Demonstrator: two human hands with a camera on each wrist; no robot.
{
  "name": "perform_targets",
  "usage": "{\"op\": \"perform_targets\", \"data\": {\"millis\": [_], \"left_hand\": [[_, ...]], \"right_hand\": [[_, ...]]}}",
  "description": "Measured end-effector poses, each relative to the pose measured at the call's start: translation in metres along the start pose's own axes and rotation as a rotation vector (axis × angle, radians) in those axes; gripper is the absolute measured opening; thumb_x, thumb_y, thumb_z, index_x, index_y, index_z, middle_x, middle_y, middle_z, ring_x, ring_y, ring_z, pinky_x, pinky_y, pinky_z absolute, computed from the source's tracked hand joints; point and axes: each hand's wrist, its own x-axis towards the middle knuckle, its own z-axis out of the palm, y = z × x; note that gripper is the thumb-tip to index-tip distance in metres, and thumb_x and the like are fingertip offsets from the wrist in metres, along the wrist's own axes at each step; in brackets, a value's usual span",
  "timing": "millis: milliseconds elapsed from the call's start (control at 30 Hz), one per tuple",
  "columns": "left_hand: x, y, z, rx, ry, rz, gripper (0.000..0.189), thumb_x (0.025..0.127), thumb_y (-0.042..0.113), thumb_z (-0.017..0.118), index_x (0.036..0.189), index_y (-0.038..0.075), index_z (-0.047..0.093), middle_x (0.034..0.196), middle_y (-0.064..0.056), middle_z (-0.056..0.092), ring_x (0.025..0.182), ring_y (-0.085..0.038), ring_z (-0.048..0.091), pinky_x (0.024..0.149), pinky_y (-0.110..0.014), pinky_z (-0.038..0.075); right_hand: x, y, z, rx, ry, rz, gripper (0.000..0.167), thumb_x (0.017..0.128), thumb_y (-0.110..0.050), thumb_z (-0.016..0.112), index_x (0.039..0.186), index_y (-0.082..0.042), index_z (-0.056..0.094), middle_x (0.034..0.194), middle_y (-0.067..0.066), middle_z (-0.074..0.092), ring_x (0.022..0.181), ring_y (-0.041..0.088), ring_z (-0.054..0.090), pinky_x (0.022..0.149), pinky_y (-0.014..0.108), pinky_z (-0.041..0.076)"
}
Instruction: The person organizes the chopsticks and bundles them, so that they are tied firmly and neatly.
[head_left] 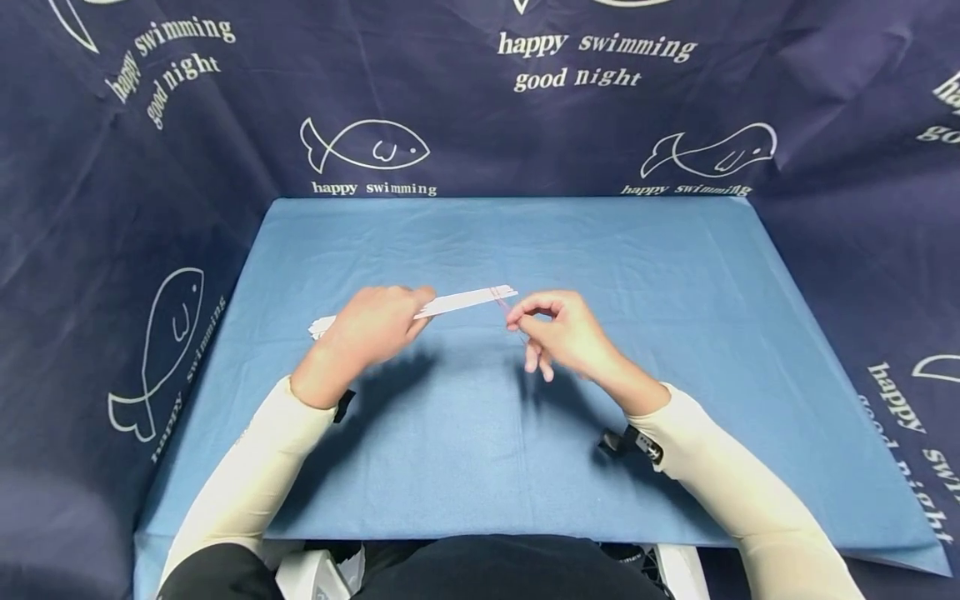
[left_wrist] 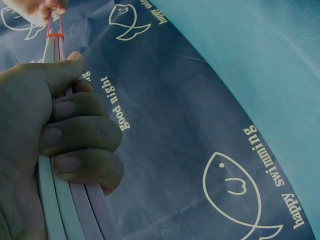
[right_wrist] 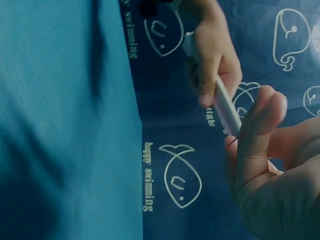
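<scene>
A bundle of long, flat white strips (head_left: 465, 301) is held above the table, tilted slightly up toward its right end. My left hand (head_left: 375, 325) grips it around the middle, fingers curled over the strips, as the left wrist view shows. Around the right end runs a thin red rubber band (left_wrist: 55, 35), stretched out from the bundle. My right hand (head_left: 564, 333) pinches the pulled part of the band between thumb and index finger, just beyond the strips' tips. In the right wrist view, the fingers (right_wrist: 260, 125) partly hide the band and the bundle's end.
A blue cloth covers the table (head_left: 480, 467). Dark blue curtains (head_left: 480, 100) printed with white fish and lettering stand at the back and both sides. The person's dark clothing (head_left: 510, 571) is at the front edge.
</scene>
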Motion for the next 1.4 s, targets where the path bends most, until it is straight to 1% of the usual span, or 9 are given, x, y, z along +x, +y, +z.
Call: {"op": "perform_targets", "data": {"millis": [133,267,467,533,667,733,867,1100,1400], "left_hand": [[0.000,0.000,-0.001,0.014,0.022,0.009,0.012,0.104,0.022,0.061,0.098,0.012,0.059,0.072,-0.006,0.062,0.061,-0.029,0.059,0.058,-0.051,0.051],[-0.001,-0.001,-0.001,0.014,0.040,0.009,0.012,0.104,0.021,0.061,0.098,0.011,0.059,0.071,-0.007,0.062,0.060,-0.030,0.059,0.057,-0.051,0.051],[-0.002,-0.004,-0.001,-0.003,0.052,-0.008,0.010,0.102,0.018,0.062,0.097,0.011,0.058,0.073,-0.007,0.063,0.062,-0.031,0.060,0.059,-0.051,0.052],[-0.002,-0.005,-0.002,-0.003,0.060,-0.010,0.009,0.101,0.017,0.063,0.096,0.010,0.058,0.073,-0.008,0.063,0.063,-0.031,0.060,0.059,-0.052,0.052],[-0.003,-0.005,-0.002,0.004,0.073,-0.005,0.011,0.100,0.017,0.064,0.095,0.010,0.057,0.072,-0.008,0.062,0.062,-0.032,0.060,0.057,-0.052,0.051],[-0.003,-0.004,-0.003,0.009,0.076,0.005,0.012,0.100,0.017,0.064,0.095,0.010,0.056,0.072,-0.008,0.062,0.062,-0.032,0.060,0.057,-0.052,0.051],[-0.003,-0.001,-0.002,0.020,0.081,0.021,0.013,0.100,0.018,0.066,0.095,0.010,0.056,0.071,-0.008,0.062,0.062,-0.032,0.061,0.056,-0.052,0.051],[-0.005,-0.001,0.000,0.020,0.055,0.025,0.014,0.102,0.022,0.066,0.099,0.010,0.057,0.072,-0.009,0.064,0.062,-0.033,0.063,0.057,-0.053,0.052],[-0.005,-0.003,0.003,-0.014,-0.015,0.031,0.015,0.105,0.025,0.061,0.096,0.014,0.058,0.073,-0.006,0.063,0.065,-0.030,0.062,0.062,-0.052,0.052]], "right_hand": [[0.003,0.007,-0.001,-0.026,0.031,-0.013,0.018,0.100,-0.003,0.058,0.107,0.002,0.074,0.091,0.005,0.075,0.038,0.015,0.058,0.034,0.033,0.043],[0.003,0.009,0.001,0.010,0.056,-0.052,0.016,0.100,-0.002,0.057,0.106,0.002,0.072,0.073,0.005,0.071,0.036,0.016,0.055,0.033,0.033,0.042],[0.000,0.016,0.006,0.193,0.082,-0.171,0.014,0.094,0.007,0.054,0.108,0.010,0.056,0.099,0.010,0.061,0.042,0.017,0.062,0.034,0.035,0.044],[-0.002,0.019,0.005,0.206,0.086,-0.203,0.015,0.092,0.008,0.055,0.106,0.010,0.057,0.099,0.010,0.062,0.041,0.017,0.062,0.035,0.034,0.045],[-0.003,0.024,0.002,0.124,0.101,-0.230,0.011,0.092,0.008,0.060,0.102,0.011,0.063,0.110,0.012,0.068,0.041,0.020,0.063,0.036,0.037,0.048],[-0.003,0.026,0.001,0.072,0.107,-0.221,0.011,0.094,0.006,0.061,0.099,0.011,0.068,0.123,0.013,0.066,0.042,0.022,0.064,0.036,0.038,0.048],[0.002,0.028,-0.002,-0.006,0.112,-0.164,0.015,0.097,0.001,0.062,0.101,0.007,0.076,0.123,0.020,0.071,0.038,0.019,0.061,0.034,0.038,0.046],[0.009,0.034,-0.005,-0.024,-0.012,-0.033,0.018,0.096,-0.002,0.065,0.108,0.002,0.078,0.123,0.017,0.075,0.039,0.011,0.054,0.035,0.031,0.042],[0.011,0.031,-0.015,-0.013,-0.190,-0.054,0.019,0.096,-0.013,0.075,0.110,-0.002,0.079,0.126,0.015,0.075,0.043,0.007,0.045,0.040,0.023,0.036]]}}
